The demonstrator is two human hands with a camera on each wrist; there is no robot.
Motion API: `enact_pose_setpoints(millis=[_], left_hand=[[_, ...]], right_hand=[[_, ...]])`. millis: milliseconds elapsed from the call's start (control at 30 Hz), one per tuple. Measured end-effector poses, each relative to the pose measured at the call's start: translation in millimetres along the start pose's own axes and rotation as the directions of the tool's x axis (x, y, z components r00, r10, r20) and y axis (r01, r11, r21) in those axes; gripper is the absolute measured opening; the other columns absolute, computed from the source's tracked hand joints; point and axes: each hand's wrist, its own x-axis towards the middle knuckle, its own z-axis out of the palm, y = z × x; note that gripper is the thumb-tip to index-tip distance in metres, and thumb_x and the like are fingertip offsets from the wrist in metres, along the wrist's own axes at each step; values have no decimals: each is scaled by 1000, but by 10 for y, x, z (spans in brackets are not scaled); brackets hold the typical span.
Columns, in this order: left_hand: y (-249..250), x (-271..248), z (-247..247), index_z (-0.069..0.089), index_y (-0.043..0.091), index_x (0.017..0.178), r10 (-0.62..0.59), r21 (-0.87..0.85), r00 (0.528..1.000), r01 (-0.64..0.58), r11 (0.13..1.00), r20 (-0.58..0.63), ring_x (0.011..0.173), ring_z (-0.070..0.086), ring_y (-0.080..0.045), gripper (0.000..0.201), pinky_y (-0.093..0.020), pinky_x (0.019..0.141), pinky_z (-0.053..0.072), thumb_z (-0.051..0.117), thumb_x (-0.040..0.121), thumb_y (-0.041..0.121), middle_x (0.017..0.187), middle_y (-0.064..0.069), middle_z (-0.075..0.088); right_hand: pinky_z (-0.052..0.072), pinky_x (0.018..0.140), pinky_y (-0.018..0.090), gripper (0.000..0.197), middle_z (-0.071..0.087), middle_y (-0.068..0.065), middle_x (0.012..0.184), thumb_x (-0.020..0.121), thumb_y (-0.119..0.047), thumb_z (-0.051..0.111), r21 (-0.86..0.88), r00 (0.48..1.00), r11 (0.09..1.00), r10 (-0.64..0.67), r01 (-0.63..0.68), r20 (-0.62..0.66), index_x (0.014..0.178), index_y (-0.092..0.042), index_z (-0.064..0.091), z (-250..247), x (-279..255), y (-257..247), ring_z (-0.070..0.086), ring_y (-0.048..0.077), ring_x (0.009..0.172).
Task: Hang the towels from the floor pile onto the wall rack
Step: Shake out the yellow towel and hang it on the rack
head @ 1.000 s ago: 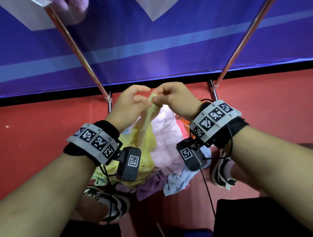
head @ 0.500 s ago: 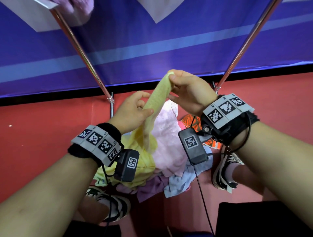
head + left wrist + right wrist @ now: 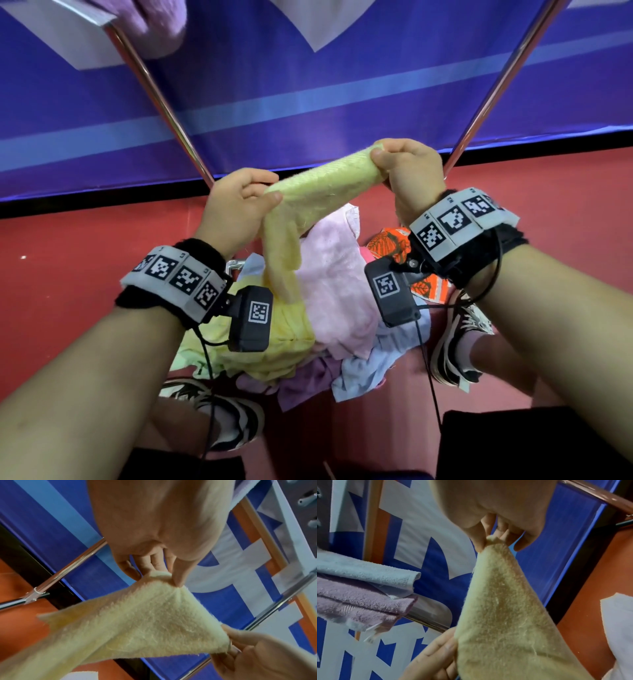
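Yellow towel [image 3: 325,180] stretched between both hands above floor pile [image 3: 329,308]. Right hand [image 3: 407,171] pinching one end, left hand [image 3: 239,202] gripping along edge, rest drooping below left hand. Soft, light, floppy terry, likely non-slip; best held at corners. Red floor [image 3: 85,246] beneath hands, blue wall ahead, chrome rack bar [image 3: 426,620] beside right hand, already carrying towels.

No word or brand reads anywhere here. The wrist bands [image 3: 178,279] carry black-and-white square code markers, their tiny edge characters too small to read, and the blue banner [image 3: 412,536] shows only cropped white letter shapes.
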Motion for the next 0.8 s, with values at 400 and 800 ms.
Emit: enact_pose_setpoints(millis=[400,800], left_hand=[[-22,-25,-16,60,18,103,-47,140,958,7,990,285,72,53,-16,23,-30,75,41,56,88,1,73,-7,56],[202,-80,190,67,3,107,5,-19,980,-1,1000,199,80,65,-11,20,-24,76,55,57,90,-1,95,-10,70]], right_hand=[[54,79,41,15,65,7,74,78,-2,62,63,995,998,22,-16,-95,72,-15,67,-169,195,-55,64,27,81],[39,103,27,24,61,6,106,79,9,65,-294,747,917,-5,268,665,73,-14,63,151,-314,-28,45,7,122]])
